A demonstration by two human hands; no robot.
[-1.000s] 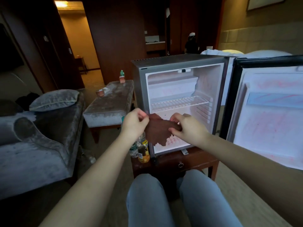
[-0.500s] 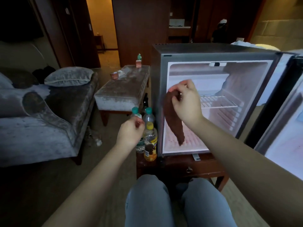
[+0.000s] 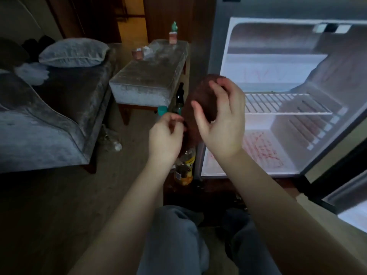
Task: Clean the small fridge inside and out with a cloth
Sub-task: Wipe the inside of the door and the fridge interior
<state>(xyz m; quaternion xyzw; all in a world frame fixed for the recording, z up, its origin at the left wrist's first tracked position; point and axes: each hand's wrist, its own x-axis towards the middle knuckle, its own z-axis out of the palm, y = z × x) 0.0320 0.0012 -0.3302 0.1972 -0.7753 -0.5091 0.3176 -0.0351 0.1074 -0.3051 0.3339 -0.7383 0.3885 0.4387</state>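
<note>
Your right hand (image 3: 220,124) curls round the brown cloth (image 3: 204,96) at the fridge (image 3: 218,46) front; at its 8 o'clock, your left hand (image 3: 164,135) half-curls beside the cloth, grip unclear

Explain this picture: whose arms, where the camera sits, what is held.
No machine here. The camera is worn on a person's head and looks down, so both bare arms are the wearer's own. The right hand grips a bunched brown cloth before the small grey fridge, whose door stands open. Inside are a white wire shelf and red smears on its floor. The left hand sits beside the cloth; whether it pinches it is unclear. Clear plastic bottles stand beside the fridge.
</note>
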